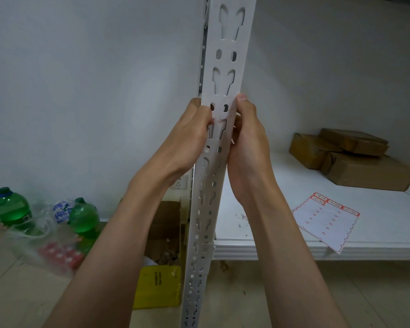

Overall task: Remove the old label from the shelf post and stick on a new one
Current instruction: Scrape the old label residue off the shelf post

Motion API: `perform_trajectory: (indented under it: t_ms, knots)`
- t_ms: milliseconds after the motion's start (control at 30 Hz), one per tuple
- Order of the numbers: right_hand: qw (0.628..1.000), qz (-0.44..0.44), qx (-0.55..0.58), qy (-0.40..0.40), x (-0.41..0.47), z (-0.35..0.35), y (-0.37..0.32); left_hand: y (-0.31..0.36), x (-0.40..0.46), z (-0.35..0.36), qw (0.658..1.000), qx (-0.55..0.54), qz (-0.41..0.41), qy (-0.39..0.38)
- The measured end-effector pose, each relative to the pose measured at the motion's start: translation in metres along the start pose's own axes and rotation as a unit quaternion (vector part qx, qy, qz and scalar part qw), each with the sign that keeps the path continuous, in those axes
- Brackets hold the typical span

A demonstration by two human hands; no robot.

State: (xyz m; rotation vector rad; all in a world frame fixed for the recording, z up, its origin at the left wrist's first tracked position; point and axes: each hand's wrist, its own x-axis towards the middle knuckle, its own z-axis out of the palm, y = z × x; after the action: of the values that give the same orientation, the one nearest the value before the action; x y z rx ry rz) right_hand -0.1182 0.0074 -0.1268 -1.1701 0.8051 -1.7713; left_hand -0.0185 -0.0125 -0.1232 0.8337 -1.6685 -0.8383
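Note:
A white slotted shelf post (225, 67) runs upright through the middle of the view. My left hand (189, 136) is against its left edge, fingertips curled onto the post face near two oval holes. My right hand (246, 138) wraps the right edge, thumb up along the post. A faint smudged patch (219, 118) lies on the post between my fingertips; I cannot make out a label there. A label sheet (327, 221) with red-bordered stickers lies on the white shelf (282, 176) to the right, hanging a little over the front edge.
Brown cardboard boxes (350, 155) sit at the back right of the shelf. Small scraps (242, 217) lie on the shelf near the post. On the floor to the left are two green bottles (11, 207), a plastic bag (45, 242) and an open carton (163, 247).

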Motion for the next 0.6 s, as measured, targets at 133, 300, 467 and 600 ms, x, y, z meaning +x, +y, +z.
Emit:
perform_trajectory:
  t_ms: [133, 300, 467, 600]
  knots:
    - [0.968, -0.197, -0.130, 0.081, 0.003, -0.006, 0.012, -0.001, -0.002, -0.010, 0.999, -0.012, -0.015, -0.026]
    - [0.819, -0.471, -0.292, 0.152, 0.007, -0.019, 0.027, 0.000, -0.006, -0.015, 0.999, -0.033, -0.012, 0.006]
    - [0.770, -0.494, -0.386, 0.122, 0.004, -0.020, 0.040, 0.002, -0.005, -0.016, 0.999, -0.043, -0.002, 0.032]
    - [0.772, -0.492, -0.376, 0.139, 0.004, -0.016, 0.038, 0.002, -0.006, -0.016, 0.999, -0.045, 0.003, 0.025]
